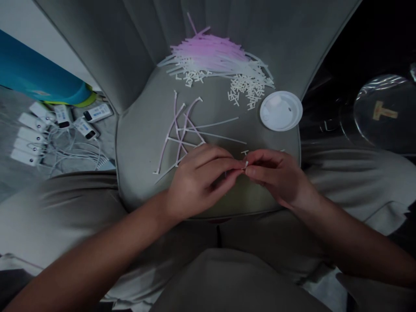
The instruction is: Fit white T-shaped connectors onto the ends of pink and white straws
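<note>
Above the front of the grey chair seat (pixel 139 125), my left hand (pixel 204 177) and my right hand (pixel 279 175) meet fingertip to fingertip. My right thumb and forefinger pinch a small white connector (pixel 246 164). The left fingers are pressed together at its side; what they hold is too small to name. Left of and beyond my left hand lies a loose lattice of pinkish tubes (pixel 175 117) with white end pieces. Two pale tubes (pixel 224 138) stretch from it to the right. A small white connector (pixel 245 152) rests just beyond my fingertips.
A pile of pink and white tubes (pixel 211 50) lies at the seat's back, with many white connectors (pixel 247 89) before it. A white round lid (pixel 281 111) sits at right. White adapters with cables (pixel 30 145) are on the floor at left; a round clear-topped object (pixel 386 112) is at right.
</note>
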Demonstrator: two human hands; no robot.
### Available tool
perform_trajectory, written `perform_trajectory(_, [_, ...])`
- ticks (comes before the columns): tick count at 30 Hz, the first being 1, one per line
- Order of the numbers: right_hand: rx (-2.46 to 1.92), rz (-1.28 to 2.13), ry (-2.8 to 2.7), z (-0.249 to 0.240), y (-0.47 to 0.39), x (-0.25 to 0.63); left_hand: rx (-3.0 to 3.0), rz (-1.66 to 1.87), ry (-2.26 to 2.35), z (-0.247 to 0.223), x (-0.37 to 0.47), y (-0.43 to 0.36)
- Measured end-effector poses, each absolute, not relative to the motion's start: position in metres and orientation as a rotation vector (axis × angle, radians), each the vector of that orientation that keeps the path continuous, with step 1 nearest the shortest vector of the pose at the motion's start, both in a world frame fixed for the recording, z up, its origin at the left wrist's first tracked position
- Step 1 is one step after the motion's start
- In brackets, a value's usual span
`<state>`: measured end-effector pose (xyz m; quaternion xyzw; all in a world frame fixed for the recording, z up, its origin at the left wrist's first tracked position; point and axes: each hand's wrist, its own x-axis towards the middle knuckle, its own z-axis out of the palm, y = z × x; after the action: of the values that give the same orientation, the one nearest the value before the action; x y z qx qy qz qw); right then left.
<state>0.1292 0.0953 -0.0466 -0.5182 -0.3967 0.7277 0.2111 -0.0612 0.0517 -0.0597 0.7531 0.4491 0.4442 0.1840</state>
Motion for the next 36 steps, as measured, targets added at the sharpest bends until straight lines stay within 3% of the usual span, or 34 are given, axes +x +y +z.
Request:
perform_trajectory(3, [-1.357, 1.804, -1.334, -0.048, 0.092, 0.133, 2.014, 1.248, 1.265, -0.059, -0.061, 0.052])
perform_trajectory(7, [-1.085, 1.114, -1.931, -0.049, 0.087, 0.141, 1.664, 1.223, 1.234, -0.057, -0.057, 0.052])
perform_trajectory(9, [-0.969, 0.927, -2.137, -0.048, 0.086, 0.145, 1.471, 1.177, 1.218, -0.055, -0.054, 0.052])
perform_trajectory(21, [-1.046, 1.078, -2.02, -0.046, 0.083, 0.139, 1.053, 1.044, 1.193, -0.052, -0.049, 0.049])
perform_trajectory(36, [-0.96, 0.897, -1.978, -0.062, 0.085, 0.128, 0.888, 1.052, 1.228, -0.054, -0.046, 0.049])
